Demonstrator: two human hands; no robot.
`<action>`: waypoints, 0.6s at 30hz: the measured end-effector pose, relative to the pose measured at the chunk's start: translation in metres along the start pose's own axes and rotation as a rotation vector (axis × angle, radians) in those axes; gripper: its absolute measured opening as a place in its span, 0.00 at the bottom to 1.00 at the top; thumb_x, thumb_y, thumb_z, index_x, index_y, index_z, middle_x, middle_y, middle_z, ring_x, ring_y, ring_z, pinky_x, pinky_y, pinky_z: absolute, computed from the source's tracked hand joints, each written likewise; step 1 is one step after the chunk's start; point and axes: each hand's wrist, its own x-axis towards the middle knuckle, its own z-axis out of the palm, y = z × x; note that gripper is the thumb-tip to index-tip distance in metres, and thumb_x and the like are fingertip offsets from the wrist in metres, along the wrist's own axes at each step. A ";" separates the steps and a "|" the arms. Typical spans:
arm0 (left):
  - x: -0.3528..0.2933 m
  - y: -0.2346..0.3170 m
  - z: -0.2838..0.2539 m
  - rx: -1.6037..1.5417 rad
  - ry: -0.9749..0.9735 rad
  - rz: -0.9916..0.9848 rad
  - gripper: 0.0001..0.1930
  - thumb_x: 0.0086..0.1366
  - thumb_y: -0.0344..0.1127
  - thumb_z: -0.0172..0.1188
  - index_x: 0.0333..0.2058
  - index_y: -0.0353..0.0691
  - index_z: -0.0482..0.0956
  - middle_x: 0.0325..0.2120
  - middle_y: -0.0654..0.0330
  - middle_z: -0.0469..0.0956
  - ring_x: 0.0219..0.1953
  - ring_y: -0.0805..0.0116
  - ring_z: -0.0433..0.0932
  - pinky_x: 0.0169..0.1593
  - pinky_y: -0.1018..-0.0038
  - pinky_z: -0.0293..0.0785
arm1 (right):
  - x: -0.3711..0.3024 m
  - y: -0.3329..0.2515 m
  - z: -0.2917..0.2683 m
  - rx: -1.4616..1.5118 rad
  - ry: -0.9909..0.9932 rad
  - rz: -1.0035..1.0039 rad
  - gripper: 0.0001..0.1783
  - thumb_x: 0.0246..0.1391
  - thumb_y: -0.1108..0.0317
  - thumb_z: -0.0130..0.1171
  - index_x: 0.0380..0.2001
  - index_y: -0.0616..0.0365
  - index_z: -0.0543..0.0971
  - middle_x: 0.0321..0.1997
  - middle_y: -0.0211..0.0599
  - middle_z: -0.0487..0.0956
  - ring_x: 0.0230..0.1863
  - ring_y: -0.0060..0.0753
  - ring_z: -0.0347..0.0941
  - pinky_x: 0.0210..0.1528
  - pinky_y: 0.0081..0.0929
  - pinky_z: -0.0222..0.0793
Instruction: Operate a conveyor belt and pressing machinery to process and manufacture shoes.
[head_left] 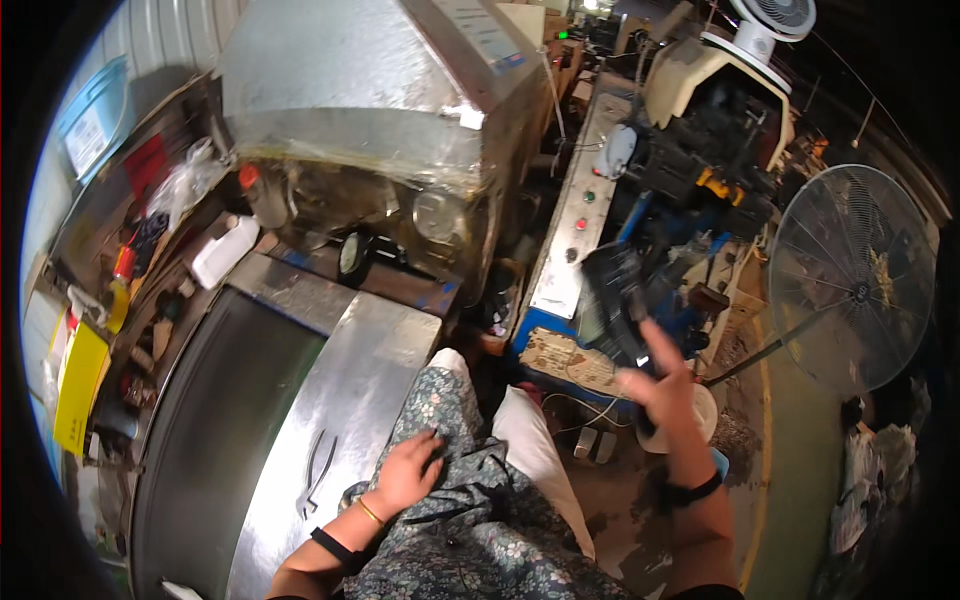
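My left hand lies over the dark floral apron on my lap, its fingers slightly bent and apart, with no object visible in it. To the right, my right hand is raised before the machine, thumb and fingers around the lower end of a black, flat, elongated object. Motion smears that object, so its kind cannot be made out. A pair of pliers lies on the bare metal tabletop left of my left hand.
A dark belt runs beside the metal tabletop, below a large metal hood. The machine's pale control panel carries push buttons. A caged fan stands at right; pedals sit on the floor. A yellow box is far left.
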 end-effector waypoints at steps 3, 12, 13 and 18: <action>0.004 -0.005 0.009 0.077 -0.060 0.108 0.16 0.56 0.33 0.63 0.45 0.40 0.81 0.48 0.53 0.79 0.51 0.51 0.75 0.54 0.59 0.71 | 0.053 0.026 -0.085 -0.017 0.284 -0.019 0.42 0.42 0.72 0.73 0.63 0.62 0.69 0.55 0.39 0.75 0.53 0.34 0.73 0.57 0.32 0.70; 0.014 -0.008 0.019 0.051 -0.011 0.036 0.10 0.56 0.32 0.63 0.38 0.41 0.85 0.48 0.58 0.80 0.49 0.55 0.76 0.53 0.62 0.72 | 0.169 0.043 -0.190 -0.582 0.444 0.212 0.43 0.35 0.60 0.71 0.62 0.40 0.75 0.45 0.41 0.79 0.40 0.37 0.78 0.43 0.35 0.72; 0.014 -0.008 0.020 0.055 -0.011 0.032 0.10 0.56 0.32 0.63 0.38 0.41 0.85 0.48 0.58 0.80 0.49 0.55 0.76 0.53 0.62 0.72 | 0.174 0.044 -0.189 -0.577 0.440 0.213 0.43 0.35 0.60 0.71 0.62 0.40 0.75 0.45 0.41 0.79 0.40 0.37 0.78 0.43 0.35 0.72; 0.015 0.000 0.017 0.057 -0.042 0.042 0.09 0.55 0.31 0.63 0.36 0.41 0.84 0.47 0.58 0.80 0.48 0.56 0.76 0.53 0.63 0.72 | 0.185 0.053 -0.194 -0.968 0.212 0.237 0.44 0.35 0.55 0.71 0.63 0.35 0.73 0.46 0.48 0.80 0.43 0.45 0.80 0.45 0.39 0.74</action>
